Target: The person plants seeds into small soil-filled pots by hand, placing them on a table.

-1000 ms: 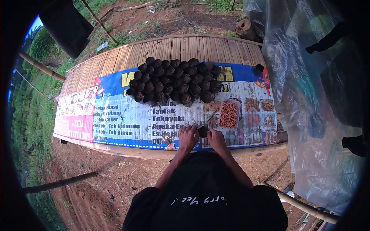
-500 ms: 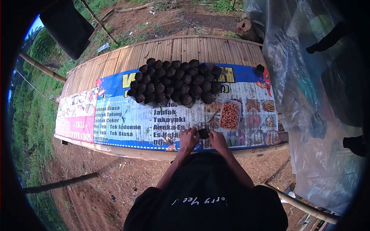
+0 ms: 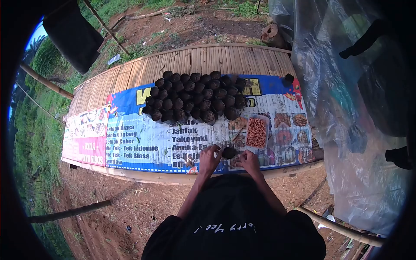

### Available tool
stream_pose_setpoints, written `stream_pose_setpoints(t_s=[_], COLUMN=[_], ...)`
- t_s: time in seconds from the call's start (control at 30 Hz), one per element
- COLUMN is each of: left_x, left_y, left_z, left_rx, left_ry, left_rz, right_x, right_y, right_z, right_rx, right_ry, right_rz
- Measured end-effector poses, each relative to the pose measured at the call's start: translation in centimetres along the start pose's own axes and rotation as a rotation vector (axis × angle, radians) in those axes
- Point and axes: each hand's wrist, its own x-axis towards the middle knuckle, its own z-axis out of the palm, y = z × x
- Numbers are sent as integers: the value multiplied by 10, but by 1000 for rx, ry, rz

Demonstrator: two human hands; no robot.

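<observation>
A small black seedling bag (image 3: pixel 228 152), its dark opening turned up, is between my hands near the table's front edge. My left hand (image 3: pixel 209 159) has its fingers closed at the left side of this bag. To the right of the bag is my right hand (image 3: pixel 250 161), fingertips pinched together; whatever they hold is too small to make out. Just beyond them sits a clear plastic tub (image 3: pixel 268 125) filled with reddish-brown peanuts or seeds (image 3: pixel 256 133). A thin stick (image 3: pixel 237 135) lies by the tub's left side.
Many soil-filled black bags (image 3: pixel 189 96) stand packed together farther back, and one separate bag (image 3: pixel 287 79) is at the far right. A printed menu banner (image 3: pixel 130 130) covers the bamboo table (image 3: pixel 182 58). Plastic sheeting (image 3: pixel 333 108) hangs to the right; a bamboo pole (image 3: pixel 47 82) is at left.
My right hand has moved slightly away from the bag, to the right. The bag's opening now shows more plainly. The view has shifted slightly.
</observation>
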Motion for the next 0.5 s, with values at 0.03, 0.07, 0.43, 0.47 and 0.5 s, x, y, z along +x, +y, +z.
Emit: stream_pose_setpoints(t_s=[0.03, 0.07, 0.43, 0.47, 0.5], left_x=[3, 7, 30, 28, 27], left_y=[6, 11, 9, 6, 9], left_z=[-3, -5, 11, 12, 8], left_rx=[1, 1, 361, 361, 303], left_ry=[-55, -54, -200, -196, -166], left_rz=[-8, -6, 142, 146, 162], right_x=[-1, -2, 8, 10, 10], right_y=[2, 3, 7, 11, 7], right_z=[0, 1, 43, 44, 39], right_rx=[83, 82, -294, -293, -260], right_ry=[-3, 0, -38, -34, -23], right_rz=[7, 6, -28, -32, -17])
